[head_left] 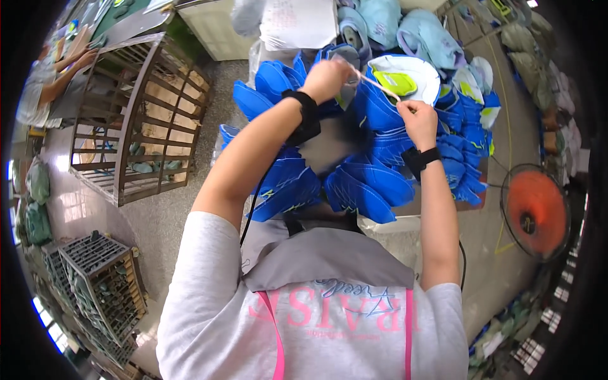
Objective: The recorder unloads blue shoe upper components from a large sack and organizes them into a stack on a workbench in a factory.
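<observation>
Both hands, left hand (pixel 326 79) and right hand (pixel 419 120), pinch a pale lace (pixel 378 84) above blue shoe uppers (pixel 354 183) heaped on the desk (pixel 425 207).

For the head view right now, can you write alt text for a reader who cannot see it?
Seen from above, the left hand and right hand pinch a thin pale strip between them over a table piled with blue shoe uppers. A wooden crate stands to the left, an orange fan to the right.

Both arms raised forward, left hand (pixel 326 79) pinched, right hand (pixel 419 121) closed (wrists banded)
</observation>
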`<state>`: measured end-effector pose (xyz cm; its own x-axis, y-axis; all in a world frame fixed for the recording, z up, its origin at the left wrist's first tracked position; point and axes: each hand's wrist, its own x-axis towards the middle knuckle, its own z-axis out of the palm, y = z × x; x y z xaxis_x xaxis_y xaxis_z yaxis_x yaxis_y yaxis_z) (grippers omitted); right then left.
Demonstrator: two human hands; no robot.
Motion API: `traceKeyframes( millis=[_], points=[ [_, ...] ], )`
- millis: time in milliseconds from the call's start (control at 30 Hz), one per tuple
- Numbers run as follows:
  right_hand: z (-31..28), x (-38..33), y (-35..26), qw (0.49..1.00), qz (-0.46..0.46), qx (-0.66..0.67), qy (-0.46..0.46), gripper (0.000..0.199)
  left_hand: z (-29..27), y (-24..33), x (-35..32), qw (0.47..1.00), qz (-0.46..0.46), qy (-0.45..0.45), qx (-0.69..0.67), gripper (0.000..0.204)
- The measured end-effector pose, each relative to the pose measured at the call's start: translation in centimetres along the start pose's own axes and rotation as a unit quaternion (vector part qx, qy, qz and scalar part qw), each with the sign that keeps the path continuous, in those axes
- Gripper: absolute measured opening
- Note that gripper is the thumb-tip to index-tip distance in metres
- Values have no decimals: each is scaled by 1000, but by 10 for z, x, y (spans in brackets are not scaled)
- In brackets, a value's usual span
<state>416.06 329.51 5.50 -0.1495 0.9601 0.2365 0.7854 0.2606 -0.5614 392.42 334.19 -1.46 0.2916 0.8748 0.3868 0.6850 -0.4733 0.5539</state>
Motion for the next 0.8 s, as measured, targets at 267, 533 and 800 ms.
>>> traceKeyframes(
  millis=[267,533,800],
  points=[
    [-15,-19,33,896,162,397,117,23,-10,8,43,987,-104,48,-112,20],
    [-24,-39,39,879,179,442,-23,34,-9,29,35,985,-82,54,-141,20],
    [-28,-25,21,913,51,389,-114,31,-68,60,-33,982,-91,-68,-153,19]
  ],
)
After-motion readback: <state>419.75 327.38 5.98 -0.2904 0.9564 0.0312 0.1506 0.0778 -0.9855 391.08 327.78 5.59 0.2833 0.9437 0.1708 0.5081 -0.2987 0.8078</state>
